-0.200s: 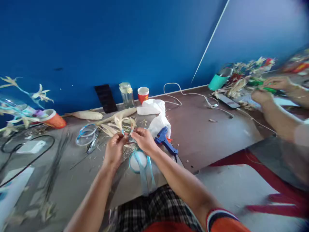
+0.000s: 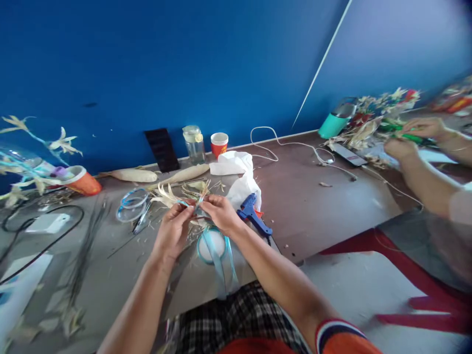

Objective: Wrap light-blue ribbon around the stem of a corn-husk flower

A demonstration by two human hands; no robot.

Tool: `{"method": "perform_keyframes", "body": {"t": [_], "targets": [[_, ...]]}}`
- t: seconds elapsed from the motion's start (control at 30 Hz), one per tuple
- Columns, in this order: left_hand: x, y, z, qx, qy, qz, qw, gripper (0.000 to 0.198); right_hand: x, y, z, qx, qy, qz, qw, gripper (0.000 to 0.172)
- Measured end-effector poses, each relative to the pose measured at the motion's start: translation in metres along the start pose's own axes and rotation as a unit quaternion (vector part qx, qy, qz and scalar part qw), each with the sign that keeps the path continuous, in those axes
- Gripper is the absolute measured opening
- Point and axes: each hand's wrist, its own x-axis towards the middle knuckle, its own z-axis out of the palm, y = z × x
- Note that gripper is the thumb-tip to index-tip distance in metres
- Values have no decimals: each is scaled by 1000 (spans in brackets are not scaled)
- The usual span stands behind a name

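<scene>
Between the fingertips of my left hand (image 2: 176, 223) is a pale dried-husk flower (image 2: 165, 196) with a light-blue wrapped stem, its petals leaning left. My right hand (image 2: 221, 214), close beside it, pinches another husk flower (image 2: 203, 191) by its blue-wrapped base. The fingertips nearly meet, and the stems are partly hidden there. Below them a roll of light-blue ribbon (image 2: 200, 250) lies on the table, its loose ends hanging toward my lap. A blue glue gun (image 2: 253, 216) rests right of my right hand, against white crumpled paper (image 2: 245, 187).
Behind are husks (image 2: 129, 175), a glass jar (image 2: 194, 147) and a red paper cup (image 2: 219, 145). At left stand finished husk flowers (image 2: 62, 142) near an orange cup (image 2: 84, 182); thin wires (image 2: 86, 250) lie nearby. A co-worker's hands (image 2: 416, 135) work at right beside a phone (image 2: 348, 154).
The flower in my left hand has tipped from upright over to the left, and its petals now fan out. My right hand has stayed nearly in place.
</scene>
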Motion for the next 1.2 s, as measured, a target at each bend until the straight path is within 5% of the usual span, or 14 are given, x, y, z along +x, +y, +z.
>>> {"method": "perform_keyframes", "body": {"t": [0.2,0.43,0.8,1.07,1.2], "targets": [[-1,6,-7,-33,-80,5,996,22,-5,-11,-1,120,-65,46,990,30],[9,1,-16,-17,-51,2,999,14,-6,-10,-3,73,-136,18,988,31],[9,-1,-19,-2,-70,-22,997,16,0,-2,-2,52,-120,27,991,31],[14,0,-19,32,-74,-14,997,18,-4,-4,-4,-202,-53,-60,976,25],[15,3,-21,38,-81,-26,996,13,-6,-8,-4,-205,-31,-71,976,22]]}}
